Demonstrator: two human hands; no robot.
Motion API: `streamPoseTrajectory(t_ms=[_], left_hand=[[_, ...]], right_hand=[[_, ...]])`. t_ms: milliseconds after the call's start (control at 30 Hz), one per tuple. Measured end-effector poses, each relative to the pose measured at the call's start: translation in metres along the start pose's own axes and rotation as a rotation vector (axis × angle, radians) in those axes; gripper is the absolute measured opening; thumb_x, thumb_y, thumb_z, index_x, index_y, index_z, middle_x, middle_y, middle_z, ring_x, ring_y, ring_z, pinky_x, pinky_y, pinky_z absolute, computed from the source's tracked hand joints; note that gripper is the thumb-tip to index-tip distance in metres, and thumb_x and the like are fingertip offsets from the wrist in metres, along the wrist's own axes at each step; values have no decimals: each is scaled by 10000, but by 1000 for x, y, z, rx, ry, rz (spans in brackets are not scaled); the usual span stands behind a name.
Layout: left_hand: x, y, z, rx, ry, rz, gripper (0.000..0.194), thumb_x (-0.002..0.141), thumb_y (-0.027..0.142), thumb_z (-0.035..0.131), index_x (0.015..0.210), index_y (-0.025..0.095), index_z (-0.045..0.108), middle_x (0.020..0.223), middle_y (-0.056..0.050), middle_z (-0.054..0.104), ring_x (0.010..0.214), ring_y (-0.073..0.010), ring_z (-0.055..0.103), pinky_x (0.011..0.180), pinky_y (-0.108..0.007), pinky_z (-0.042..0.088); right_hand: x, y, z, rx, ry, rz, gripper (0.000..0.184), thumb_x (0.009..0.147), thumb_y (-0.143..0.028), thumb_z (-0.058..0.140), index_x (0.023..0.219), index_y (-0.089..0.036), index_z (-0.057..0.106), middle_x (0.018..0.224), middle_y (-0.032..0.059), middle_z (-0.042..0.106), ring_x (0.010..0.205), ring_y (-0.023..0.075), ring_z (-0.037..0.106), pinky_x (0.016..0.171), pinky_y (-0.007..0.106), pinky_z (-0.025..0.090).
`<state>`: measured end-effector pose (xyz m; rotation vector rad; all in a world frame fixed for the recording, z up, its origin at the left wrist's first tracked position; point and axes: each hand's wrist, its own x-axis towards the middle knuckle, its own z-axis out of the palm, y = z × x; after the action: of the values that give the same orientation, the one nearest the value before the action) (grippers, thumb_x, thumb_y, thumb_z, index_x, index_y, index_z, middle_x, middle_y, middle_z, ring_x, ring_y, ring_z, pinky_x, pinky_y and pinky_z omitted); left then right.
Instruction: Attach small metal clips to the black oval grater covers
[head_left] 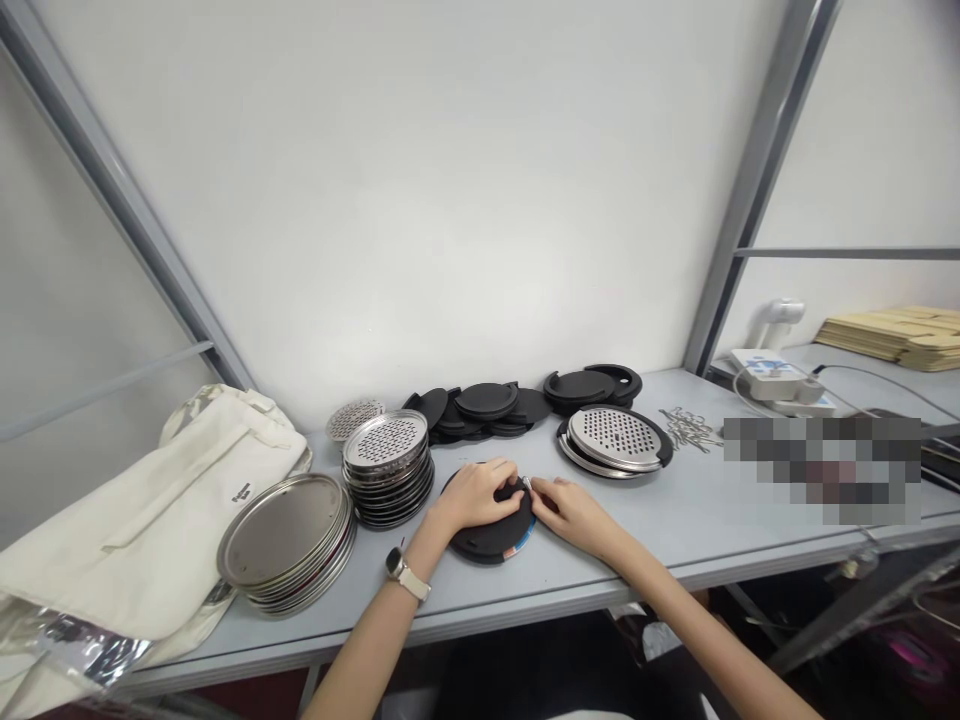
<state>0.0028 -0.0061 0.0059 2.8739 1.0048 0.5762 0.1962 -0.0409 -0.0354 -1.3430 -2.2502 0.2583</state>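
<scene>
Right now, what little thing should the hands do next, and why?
Maybe the right hand could push the small metal piece gently toward the black disc: the piece is at the disc's edge, and the left hand rests on top.

Workshop — bench (690, 510), stacked metal discs (289, 535)

Our grey table (697, 505) carries a cream bag (187, 490) at left, then stacked metal plates (289, 535) and stacked perforated discs (388, 465). Along the back we see heaped black pieces (484, 402); nearer, a round black base (480, 540); rightward, a perforated pile (615, 440) and small metal parts (688, 430).
</scene>
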Motion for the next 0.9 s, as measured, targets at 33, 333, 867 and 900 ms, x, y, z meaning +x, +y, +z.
streamPoseTrajectory(t_ms=[33, 333, 867, 900], left_hand=[[0, 0, 0, 3, -1, 0, 124, 832, 321, 546, 873, 207, 519, 774, 6, 567, 674, -145, 538, 600, -260, 361], [1, 0, 1, 24, 1, 4, 120, 838, 318, 546, 864, 204, 517, 784, 5, 575, 675, -147, 547, 586, -265, 351], [-1, 1, 0, 16, -8, -9, 134, 857, 335, 532, 891, 206, 531, 819, -9, 599, 691, -156, 557, 607, -267, 355], [-1, 1, 0, 14, -9, -8, 133, 859, 336, 531, 890, 206, 531, 824, -8, 602, 694, -155, 558, 611, -267, 358]], right_hand=[[0, 0, 0, 2, 0, -1, 220, 934, -263, 381, 765, -209, 510, 632, 3, 585, 591, 157, 506, 573, 258, 288], [0, 5, 4, 16, 26, 3, 171, 942, -259, 355, 849, -215, 492, 632, 2, 567, 590, 169, 525, 566, 257, 294], [2, 4, 5, -56, -13, -3, 203, 944, -244, 327, 843, -205, 498, 635, 16, 575, 610, 185, 536, 581, 277, 281], [2, 5, 5, -60, -13, -5, 209, 948, -245, 321, 846, -205, 500, 638, 17, 576, 611, 185, 536, 581, 279, 279]])
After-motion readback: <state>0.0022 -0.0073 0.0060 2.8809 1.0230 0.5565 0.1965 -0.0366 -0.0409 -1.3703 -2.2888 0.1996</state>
